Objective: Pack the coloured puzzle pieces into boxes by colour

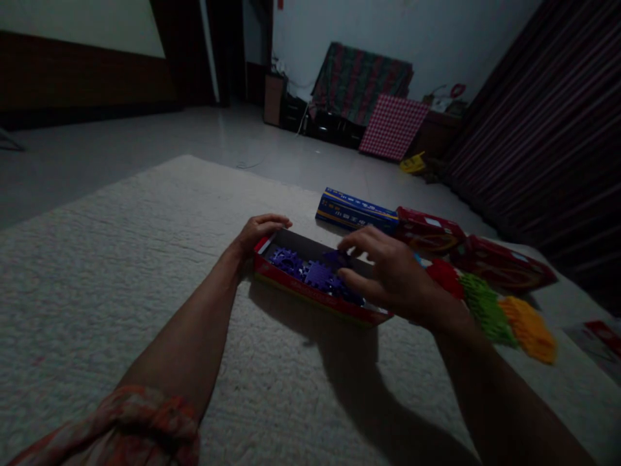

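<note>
A long red box (pixel 310 292), open at the top, rests on the pale quilted mat, with several purple toothed pieces (pixel 320 275) inside. My left hand (pixel 262 232) wraps round the box's left end, fingers over its far corner. Over the right part of the box is my right hand (pixel 381 268), its thumb and fingers curved round a dark purple piece (pixel 334 258) at the fingertips. The box's right interior is partly hidden behind this hand.
Beyond the box lie a blue box (pixel 356 211) and two dark red boxes (pixel 429 231). To the right are piles of red, green (pixel 488 309) and orange pieces (pixel 528 329). A checkered board (pixel 394 127) leans farther back near a yellow object (pixel 412 163).
</note>
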Available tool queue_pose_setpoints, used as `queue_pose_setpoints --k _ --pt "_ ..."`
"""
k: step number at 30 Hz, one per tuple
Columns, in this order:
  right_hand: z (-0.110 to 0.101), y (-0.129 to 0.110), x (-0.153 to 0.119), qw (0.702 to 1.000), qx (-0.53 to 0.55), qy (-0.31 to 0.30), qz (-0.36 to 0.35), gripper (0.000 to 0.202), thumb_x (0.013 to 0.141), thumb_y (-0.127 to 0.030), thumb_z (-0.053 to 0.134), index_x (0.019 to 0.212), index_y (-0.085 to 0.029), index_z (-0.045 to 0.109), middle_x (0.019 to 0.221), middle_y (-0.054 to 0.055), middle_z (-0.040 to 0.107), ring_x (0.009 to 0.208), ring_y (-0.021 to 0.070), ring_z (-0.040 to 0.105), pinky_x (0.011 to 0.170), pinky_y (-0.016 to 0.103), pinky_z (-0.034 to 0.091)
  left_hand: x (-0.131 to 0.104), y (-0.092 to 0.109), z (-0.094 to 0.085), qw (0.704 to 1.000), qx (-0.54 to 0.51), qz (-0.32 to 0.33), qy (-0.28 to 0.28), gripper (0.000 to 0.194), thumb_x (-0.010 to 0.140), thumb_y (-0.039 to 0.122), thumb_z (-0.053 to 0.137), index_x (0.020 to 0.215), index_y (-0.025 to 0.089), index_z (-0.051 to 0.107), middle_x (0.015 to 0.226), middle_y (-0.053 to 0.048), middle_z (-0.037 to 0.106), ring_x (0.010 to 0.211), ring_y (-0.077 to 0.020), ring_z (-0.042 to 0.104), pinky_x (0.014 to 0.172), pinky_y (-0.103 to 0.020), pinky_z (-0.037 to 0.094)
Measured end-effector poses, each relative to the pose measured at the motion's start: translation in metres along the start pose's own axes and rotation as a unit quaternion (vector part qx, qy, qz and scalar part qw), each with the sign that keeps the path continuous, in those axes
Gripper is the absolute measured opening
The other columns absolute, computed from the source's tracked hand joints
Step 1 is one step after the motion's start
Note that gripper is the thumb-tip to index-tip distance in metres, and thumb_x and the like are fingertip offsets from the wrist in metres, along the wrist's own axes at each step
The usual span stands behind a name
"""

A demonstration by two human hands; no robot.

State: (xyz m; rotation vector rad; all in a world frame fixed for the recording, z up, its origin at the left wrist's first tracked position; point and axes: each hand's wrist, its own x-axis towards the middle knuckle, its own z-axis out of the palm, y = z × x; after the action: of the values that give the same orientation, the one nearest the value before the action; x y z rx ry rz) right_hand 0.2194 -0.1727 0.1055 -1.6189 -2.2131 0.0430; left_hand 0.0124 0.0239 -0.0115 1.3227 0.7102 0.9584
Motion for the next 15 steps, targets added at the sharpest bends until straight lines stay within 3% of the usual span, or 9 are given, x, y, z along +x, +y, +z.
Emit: queue_pose_setpoints --k 5,11,15 --pt "0.046 -0.021 0.057 0.998 -0.017 -0.059 -0.011 0.024 0.083 -0.022 0.064 0.106 -0.018 0.064 0.104 0.010 0.064 0.089 0.0203 0.060 0.080 0.033 0.049 0.004 -0.001 -0.003 1.000 -0.005 0.011 -0.014 0.024 0.060 0.030 0.076 0.082 0.020 0.077 0.095 -0.008 0.078 0.089 -0.0246 0.070 0.089 -0.043 0.052" --pt "0.065 -0.024 0.065 0.995 -0.022 -0.100 0.002 0.022 0.083 -0.023 0.064 0.104 -0.016 0.064 0.108 0.013 0.064 0.090 0.0215 0.060 0.079 0.034 0.049 0.005 -0.001 -0.002 1.000 0.004 0.024 -0.018 0.024 0.062 0.030 0.074 0.083 0.018 0.077 0.098 -0.010 0.078 0.095 -0.0268 0.069 0.094 -0.046 0.051" --pt "0.065 -0.023 0.063 0.998 -0.011 -0.069 0.000 0.027 0.083 -0.023 0.066 0.109 -0.019 0.061 0.107 0.010 0.065 0.090 0.0206 0.060 0.079 0.034 0.049 0.006 -0.002 -0.002 0.999 -0.009 0.026 -0.017 0.026 0.061 0.030 0.075 0.083 0.018 0.077 0.098 -0.010 0.078 0.096 -0.0277 0.070 0.095 -0.047 0.051"
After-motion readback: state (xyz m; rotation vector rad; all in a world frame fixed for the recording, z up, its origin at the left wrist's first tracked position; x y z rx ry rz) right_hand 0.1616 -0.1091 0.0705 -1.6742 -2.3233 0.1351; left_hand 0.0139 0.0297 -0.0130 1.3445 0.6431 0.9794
